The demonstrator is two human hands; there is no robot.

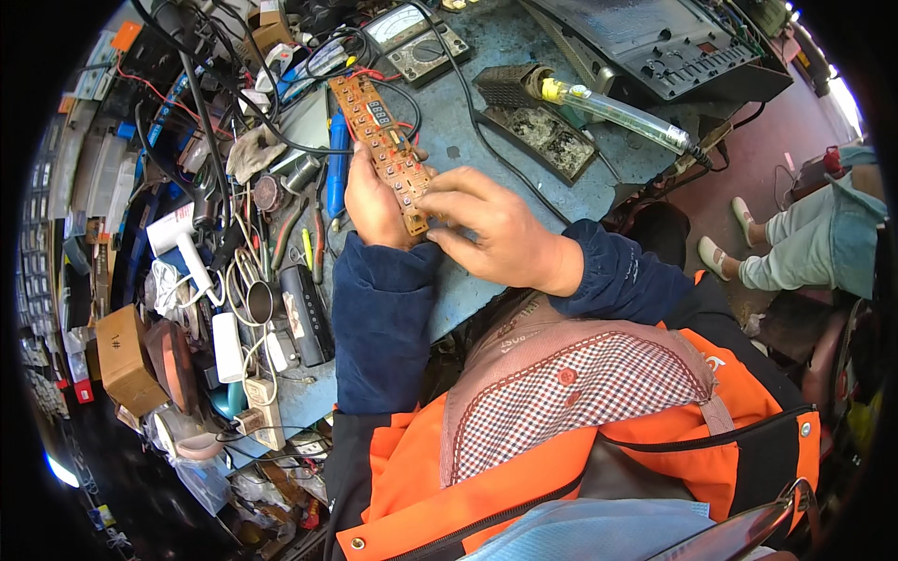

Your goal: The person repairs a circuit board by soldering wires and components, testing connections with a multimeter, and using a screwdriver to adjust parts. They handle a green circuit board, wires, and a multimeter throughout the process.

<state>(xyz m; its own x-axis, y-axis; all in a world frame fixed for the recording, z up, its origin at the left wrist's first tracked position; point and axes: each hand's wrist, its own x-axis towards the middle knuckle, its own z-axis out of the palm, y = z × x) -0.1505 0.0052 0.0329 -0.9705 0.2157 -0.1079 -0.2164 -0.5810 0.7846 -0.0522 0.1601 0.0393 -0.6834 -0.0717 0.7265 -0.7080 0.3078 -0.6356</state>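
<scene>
I hold a long, narrow orange-brown circuit board with a small display and rows of buttons over the blue workbench. My left hand grips the board's near end from the left. My right hand closes on the same end from the right, fingertips pressing on the buttons. Black and red wires run from the board's far end toward the back of the bench.
An analog multimeter lies at the back. A soldering iron rests on its dark stand. A grey device sits back right. Tools, a blue screwdriver, cables and boxes crowd the left side. A seated person's legs show at right.
</scene>
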